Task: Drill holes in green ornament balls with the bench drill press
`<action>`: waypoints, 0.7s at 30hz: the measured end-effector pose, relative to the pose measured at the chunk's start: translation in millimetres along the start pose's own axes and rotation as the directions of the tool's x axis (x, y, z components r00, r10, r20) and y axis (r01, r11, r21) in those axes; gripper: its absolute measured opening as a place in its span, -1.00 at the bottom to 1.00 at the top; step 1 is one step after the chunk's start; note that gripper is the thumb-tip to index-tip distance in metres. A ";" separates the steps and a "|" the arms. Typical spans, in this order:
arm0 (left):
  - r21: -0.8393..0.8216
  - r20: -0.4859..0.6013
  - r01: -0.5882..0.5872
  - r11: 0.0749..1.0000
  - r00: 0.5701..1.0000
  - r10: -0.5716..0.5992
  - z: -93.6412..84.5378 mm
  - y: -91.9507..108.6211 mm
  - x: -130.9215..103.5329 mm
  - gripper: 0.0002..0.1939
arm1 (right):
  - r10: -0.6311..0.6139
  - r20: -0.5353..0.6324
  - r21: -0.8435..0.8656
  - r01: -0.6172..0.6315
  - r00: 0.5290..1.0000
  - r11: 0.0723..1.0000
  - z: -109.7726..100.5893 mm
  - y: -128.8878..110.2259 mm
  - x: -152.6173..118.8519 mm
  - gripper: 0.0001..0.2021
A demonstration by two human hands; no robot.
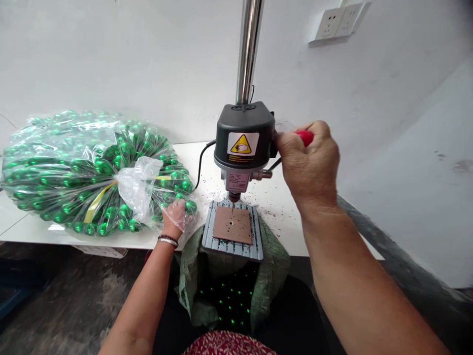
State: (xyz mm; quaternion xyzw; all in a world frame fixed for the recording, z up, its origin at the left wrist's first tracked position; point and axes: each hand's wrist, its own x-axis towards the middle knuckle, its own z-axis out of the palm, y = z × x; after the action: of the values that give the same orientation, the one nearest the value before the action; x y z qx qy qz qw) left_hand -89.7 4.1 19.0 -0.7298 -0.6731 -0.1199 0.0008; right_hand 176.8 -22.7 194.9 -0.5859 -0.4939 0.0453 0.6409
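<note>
My right hand (308, 160) is wrapped round the red-knobbed lever (304, 137) on the right side of a black drill press (243, 135). Under its drill bit (233, 206) lies a brown square plate (240, 231) with a small hole, on the grey grooved base (208, 235). My left hand (176, 215) reaches into the right side of a clear plastic bag (138, 185) full of shiny green balls (125, 148). Its fingers are bent among the balls and partly hidden by plastic, so their grip is unclear.
Dark shavings lie scattered on the white table (284, 197). A green woven sack (273, 256) hangs open below the base, with green balls inside. Behind stand a metal column (250, 49) and a wall socket (328, 23). A black cable runs left of the drill.
</note>
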 end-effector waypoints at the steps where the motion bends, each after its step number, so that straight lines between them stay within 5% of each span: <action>1: -0.053 -0.061 -0.036 0.998 0.998 0.033 2.1 -4.7 -5.9 -0.56 | -0.003 -0.003 0.002 0.003 1.000 1.000 0.1 0.4 -0.1 -0.76; 4: -0.171 -0.247 -0.095 0.981 0.968 0.051 4.5 -19.7 -33.0 -0.49 | 0.009 -0.002 0.003 -0.009 1.000 1.000 0.1 0.5 -0.5 -0.77; 6: -0.158 -0.325 -0.025 0.987 0.945 -0.028 3.1 -27.8 -54.6 -0.52 | 0.025 0.002 0.000 -0.025 1.000 1.000 0.1 -0.7 -0.6 -0.77; 11: 0.070 -0.137 0.079 0.994 0.988 -0.069 -3.9 -27.3 -82.3 -0.52 | 0.051 -0.003 -0.026 -0.051 0.999 0.998 0.9 -3.7 0.1 -0.75; 15: 0.204 -0.025 -0.059 0.977 0.998 0.066 -5.4 -11.3 -70.0 -0.39 | 0.012 0.003 -0.039 -0.012 1.000 0.999 1.4 0.4 0.9 -0.74; 21: 0.145 0.157 -0.217 0.965 0.968 0.194 -4.0 -6.0 -57.3 -0.46 | -0.079 0.026 0.002 0.079 0.997 0.997 -0.2 7.6 1.8 -0.74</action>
State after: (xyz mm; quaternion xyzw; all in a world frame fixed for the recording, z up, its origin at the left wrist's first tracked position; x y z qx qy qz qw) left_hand -100.1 -52.3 11.9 -0.8001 -0.5993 -0.0124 0.0248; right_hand 181.9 -19.3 190.0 -0.5650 -0.5249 0.0275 0.6360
